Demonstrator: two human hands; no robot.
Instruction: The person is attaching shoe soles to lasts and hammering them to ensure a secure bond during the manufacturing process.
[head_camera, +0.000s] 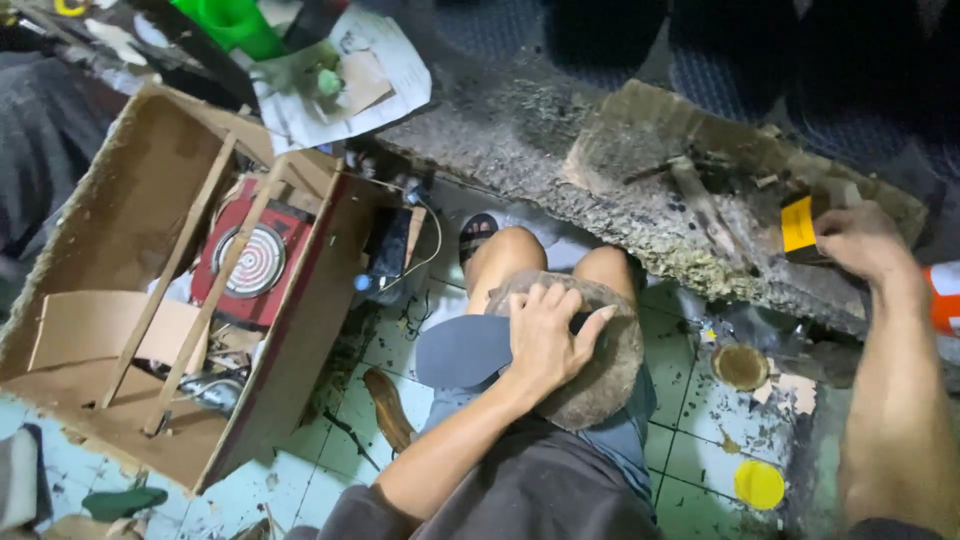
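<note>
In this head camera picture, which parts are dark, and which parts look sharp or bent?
Head view: the top right corner is nearly black; the left hand on the flat grey shoe sole is evenly lit and sharp; the brown cardboard box edges lean, a wide-lens effect.

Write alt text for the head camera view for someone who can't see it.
A seated person's left hand presses a flat grey shoe sole onto a round stone block on their lap, while the right hand reaches a yellow-labelled tin on a grimy workbench.
</note>
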